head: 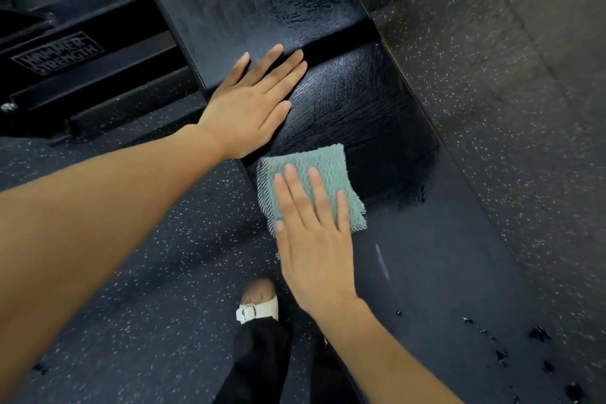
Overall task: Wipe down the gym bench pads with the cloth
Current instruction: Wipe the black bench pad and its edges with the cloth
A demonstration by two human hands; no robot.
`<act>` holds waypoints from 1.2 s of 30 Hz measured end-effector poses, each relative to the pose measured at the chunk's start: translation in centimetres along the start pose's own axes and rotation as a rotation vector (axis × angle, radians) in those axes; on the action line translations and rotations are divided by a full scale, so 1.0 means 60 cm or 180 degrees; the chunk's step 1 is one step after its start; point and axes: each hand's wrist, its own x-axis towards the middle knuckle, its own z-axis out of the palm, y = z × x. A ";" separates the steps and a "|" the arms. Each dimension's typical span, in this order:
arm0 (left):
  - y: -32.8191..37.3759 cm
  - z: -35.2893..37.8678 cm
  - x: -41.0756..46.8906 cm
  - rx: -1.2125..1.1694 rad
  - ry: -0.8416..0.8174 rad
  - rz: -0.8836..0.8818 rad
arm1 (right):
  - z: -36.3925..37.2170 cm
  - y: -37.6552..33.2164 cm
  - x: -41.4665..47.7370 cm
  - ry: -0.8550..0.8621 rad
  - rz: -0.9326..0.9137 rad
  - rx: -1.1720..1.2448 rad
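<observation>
**A:** Why's the right hand [314, 239] flat on the teal cloth [328, 161], not gripping?

**B:** Flat fingers [296, 190] press it evenly onto the near bench pad [377, 115], at its left edge (probably). Left hand [252, 105], also flat, braces over the gap [328, 51] to the far pad [255, 0].

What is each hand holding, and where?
Nothing is gripped. The right hand presses flat on the cloth; the left hand rests flat on the bench pad.

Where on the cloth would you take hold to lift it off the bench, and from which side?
Grip the cloth by its left edge, coming from the left. It lies flat under the straight fingers of the right hand, so its middle offers nothing to pinch. That fringed edge seems to reach the rim of the pad, where a thumb could probably slip beneath.
</observation>
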 end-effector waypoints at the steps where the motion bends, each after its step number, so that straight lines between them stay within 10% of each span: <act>1: 0.001 0.001 -0.002 0.0021 0.0010 0.0006 | 0.000 0.005 -0.003 -0.0021 -0.0115 -0.0011; 9: 0.013 0.006 -0.015 0.0065 0.0009 0.0259 | -0.029 0.128 0.010 -0.0064 -0.0465 -0.0177; 20: 0.066 0.019 -0.042 0.0029 0.0019 0.0510 | -0.038 0.144 0.009 0.0223 0.0886 0.0247; 29: 0.081 0.022 -0.045 0.0098 -0.0004 0.0363 | -0.013 0.083 -0.087 -0.0217 -0.0679 -0.0065; 36: 0.100 0.024 -0.049 0.0073 0.0016 0.0164 | -0.042 0.192 -0.059 -0.0271 -0.0716 -0.0155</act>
